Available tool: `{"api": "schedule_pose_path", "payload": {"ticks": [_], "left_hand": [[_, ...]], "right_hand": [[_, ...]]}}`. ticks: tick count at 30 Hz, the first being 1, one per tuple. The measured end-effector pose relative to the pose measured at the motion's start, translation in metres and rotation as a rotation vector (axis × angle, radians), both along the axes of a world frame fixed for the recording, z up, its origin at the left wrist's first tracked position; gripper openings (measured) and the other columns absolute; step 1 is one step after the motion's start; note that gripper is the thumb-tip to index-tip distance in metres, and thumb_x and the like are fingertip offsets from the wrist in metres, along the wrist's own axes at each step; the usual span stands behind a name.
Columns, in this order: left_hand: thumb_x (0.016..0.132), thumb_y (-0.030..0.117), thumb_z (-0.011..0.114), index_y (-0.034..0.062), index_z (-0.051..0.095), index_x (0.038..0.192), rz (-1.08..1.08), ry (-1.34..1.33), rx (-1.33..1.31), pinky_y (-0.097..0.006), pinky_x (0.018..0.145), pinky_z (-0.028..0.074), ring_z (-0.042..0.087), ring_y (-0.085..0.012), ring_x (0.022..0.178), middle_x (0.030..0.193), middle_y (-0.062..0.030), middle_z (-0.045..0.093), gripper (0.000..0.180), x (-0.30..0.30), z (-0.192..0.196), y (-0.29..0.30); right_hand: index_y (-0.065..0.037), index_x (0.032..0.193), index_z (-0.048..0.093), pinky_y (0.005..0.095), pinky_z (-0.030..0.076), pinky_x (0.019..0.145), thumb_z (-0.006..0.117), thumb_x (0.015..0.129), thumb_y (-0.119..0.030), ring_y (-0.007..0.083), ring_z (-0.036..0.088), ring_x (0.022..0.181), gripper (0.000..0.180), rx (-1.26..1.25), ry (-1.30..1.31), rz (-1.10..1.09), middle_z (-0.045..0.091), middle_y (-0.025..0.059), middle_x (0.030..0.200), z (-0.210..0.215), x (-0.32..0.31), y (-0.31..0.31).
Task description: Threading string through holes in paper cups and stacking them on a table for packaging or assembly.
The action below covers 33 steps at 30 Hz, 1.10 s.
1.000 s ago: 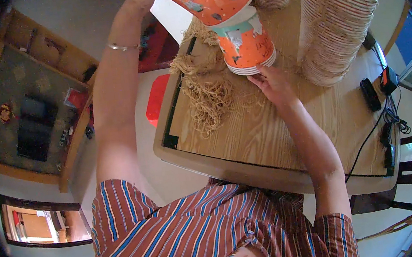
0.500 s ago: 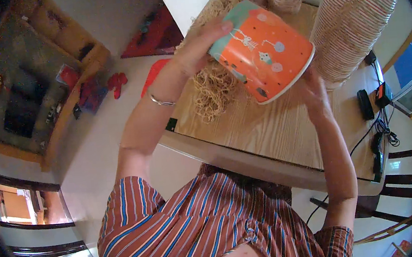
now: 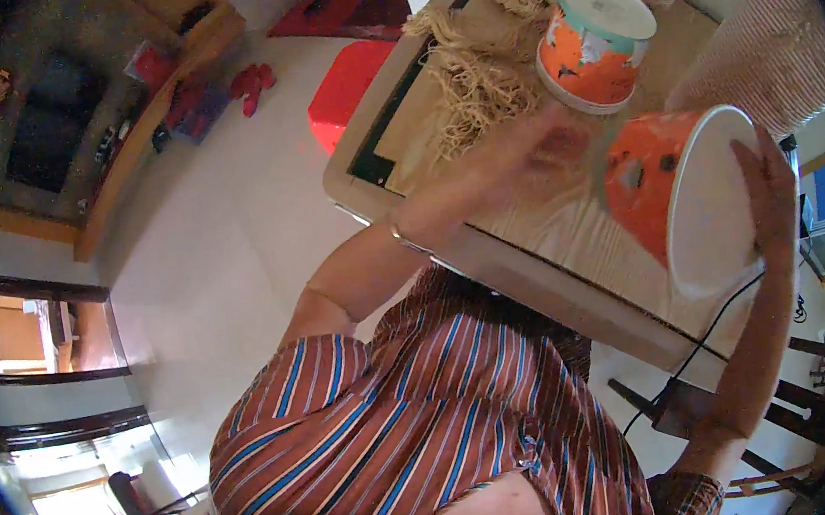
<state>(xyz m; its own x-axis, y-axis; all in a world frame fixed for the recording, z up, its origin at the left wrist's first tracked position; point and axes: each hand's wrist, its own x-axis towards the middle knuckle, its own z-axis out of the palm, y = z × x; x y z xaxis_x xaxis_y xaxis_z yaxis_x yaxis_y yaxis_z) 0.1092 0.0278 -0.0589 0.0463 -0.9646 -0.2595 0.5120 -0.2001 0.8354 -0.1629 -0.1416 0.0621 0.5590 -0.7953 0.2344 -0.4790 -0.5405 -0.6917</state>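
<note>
An orange paper bucket [image 3: 645,178] with printed figures is tilted on its side at the right of the table, its white round mouth facing right. My right hand [image 3: 768,195] grips it at that mouth, fingers over the white rim. A second paper bucket [image 3: 597,52], orange and mint green, stands upside down farther back with its round base on top. My left hand [image 3: 556,142] is just in front of the upside-down bucket, between the two buckets. Motion smears its fingers, so its grip cannot be made out.
Tangled beige cord [image 3: 485,89] lies along the left of the wooden table [image 3: 549,213]. Tall stacks of striped cups [image 3: 768,54] stand at the back right. A red stool [image 3: 350,88] is beyond the table's left edge. A black cable [image 3: 711,327] crosses the near right edge.
A single bucket was visible between my hands; now two are apart. One stands on the table, while my right hand has moved right with the other. My left hand has moved right and nearer.
</note>
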Motion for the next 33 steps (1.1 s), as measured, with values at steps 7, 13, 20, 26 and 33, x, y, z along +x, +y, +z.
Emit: {"api": "schedule_pose_path", "payload": {"ticks": [7,13,20,26,33], "left_hand": [[0.089,0.019,0.06,0.0023,0.065,0.102,0.492,-0.915,0.061,-0.028,0.079,0.048,0.058,-0.0127,0.087,0.099,-0.0036,0.064,0.022,0.086,0.034,0.082],[0.083,0.016,0.063,0.0038,0.067,0.095,0.468,-1.457,-0.106,-0.029,0.067,0.048,0.06,-0.0166,0.075,0.082,-0.0083,0.059,0.018,0.086,0.002,0.109],[0.081,0.012,0.065,0.0061,0.068,0.091,0.491,-1.397,-0.186,-0.031,0.065,0.049,0.06,-0.0206,0.073,0.083,-0.0089,0.056,0.012,0.073,-0.015,0.092],[0.079,0.007,0.066,0.0077,0.066,0.092,0.504,-1.362,-0.339,-0.033,0.065,0.048,0.058,-0.0233,0.076,0.085,-0.0097,0.056,0.013,0.055,-0.007,0.066],[0.076,0.008,0.066,0.0101,0.064,0.095,0.485,-1.629,-0.506,-0.04,0.071,0.048,0.056,-0.0295,0.085,0.09,-0.0104,0.056,0.019,0.059,-0.004,0.044]], "right_hand": [[-0.001,0.127,0.051,0.0287,0.045,0.085,0.057,0.091,-0.024,0.016,0.055,0.094,0.043,-0.057,0.271,0.045,0.061,0.0102,0.108,-0.05,-0.04,-0.069],[0.0,0.124,0.053,0.0316,0.045,0.087,0.057,0.09,-0.025,0.0237,0.058,0.093,0.042,-0.195,0.308,0.085,0.062,0.0134,0.105,-0.072,-0.015,-0.059],[-0.004,0.111,0.059,0.0303,0.045,0.083,0.057,0.09,-0.025,0.0191,0.057,0.094,0.03,0.028,0.16,0.123,0.062,0.009,0.109,-0.064,-0.019,-0.072],[-0.001,0.101,0.061,0.0274,0.044,0.084,0.055,0.091,-0.008,0.0168,0.057,0.092,0.014,-0.462,0.02,0.061,0.06,0.0062,0.1,-0.003,0.001,0.016],[0.002,0.09,0.06,0.0311,0.046,0.077,0.059,0.08,0.005,0.0238,0.059,0.085,0.01,-0.4,-0.021,0.346,0.059,0.012,0.09,0.01,0.031,0.124]]}}
